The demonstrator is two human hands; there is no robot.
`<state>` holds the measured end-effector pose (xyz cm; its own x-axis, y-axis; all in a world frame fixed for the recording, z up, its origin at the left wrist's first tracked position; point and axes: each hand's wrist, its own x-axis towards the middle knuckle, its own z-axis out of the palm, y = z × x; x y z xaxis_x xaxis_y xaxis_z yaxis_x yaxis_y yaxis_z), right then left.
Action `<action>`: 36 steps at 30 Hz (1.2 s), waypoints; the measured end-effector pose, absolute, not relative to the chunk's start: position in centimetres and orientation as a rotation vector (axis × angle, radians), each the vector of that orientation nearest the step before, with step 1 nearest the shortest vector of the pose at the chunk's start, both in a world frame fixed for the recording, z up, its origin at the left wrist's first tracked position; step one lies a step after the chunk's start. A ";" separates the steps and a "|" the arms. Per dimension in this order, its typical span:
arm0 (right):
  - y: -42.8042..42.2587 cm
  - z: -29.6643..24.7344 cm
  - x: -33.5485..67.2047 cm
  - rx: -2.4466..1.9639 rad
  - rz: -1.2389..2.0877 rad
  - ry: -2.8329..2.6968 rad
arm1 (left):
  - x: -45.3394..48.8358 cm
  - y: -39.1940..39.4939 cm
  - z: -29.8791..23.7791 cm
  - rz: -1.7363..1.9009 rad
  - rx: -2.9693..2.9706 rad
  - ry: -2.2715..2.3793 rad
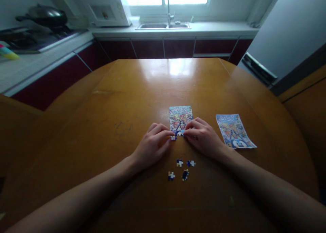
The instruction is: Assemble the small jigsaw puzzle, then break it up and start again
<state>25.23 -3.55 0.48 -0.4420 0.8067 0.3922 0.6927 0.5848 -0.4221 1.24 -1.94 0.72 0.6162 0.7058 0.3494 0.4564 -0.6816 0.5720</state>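
A partly joined jigsaw puzzle [180, 115] with a colourful crowded picture lies flat on the wooden table. At its lower left corner, my left hand [156, 143] pinches a small puzzle piece [173, 138] between thumb and fingers; whether it is locked into its neighbours cannot be told. My right hand [203, 136] has its fingers closed on the puzzle's lower right edge, covering that corner. Closer to me lie several loose pieces, among them a white-and-dark piece [179, 162], a purple-and-white piece [191, 163], another white-and-dark piece [171, 176] and a mostly dark piece [185, 174].
Right of the puzzle lies a creased paper sheet [234, 130] with a similar picture. The round-edged table [122, 100] fills the middle. Beyond it are a counter with a sink [163, 26], a stove with a lidded pan [47, 16], and a fridge [287, 33].
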 end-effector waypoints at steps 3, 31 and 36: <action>-3.7 0.8 25.3 -1.193 0.267 -2.276 | 1.2 -1.9 0.7 0.786 2.415 0.919; -3.9 0.1 25.4 -1.269 0.342 -2.175 | 1.4 -1.9 1.1 0.764 2.441 0.922; -3.8 -0.1 25.4 -1.295 0.325 -2.158 | 1.3 -1.8 1.1 0.766 2.448 0.920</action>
<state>25.36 -3.80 -0.08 -0.3486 0.8638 0.3637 0.7186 0.4954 -0.4880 1.35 -1.83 1.08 0.6307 0.6943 0.3466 0.4668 -0.6962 0.5453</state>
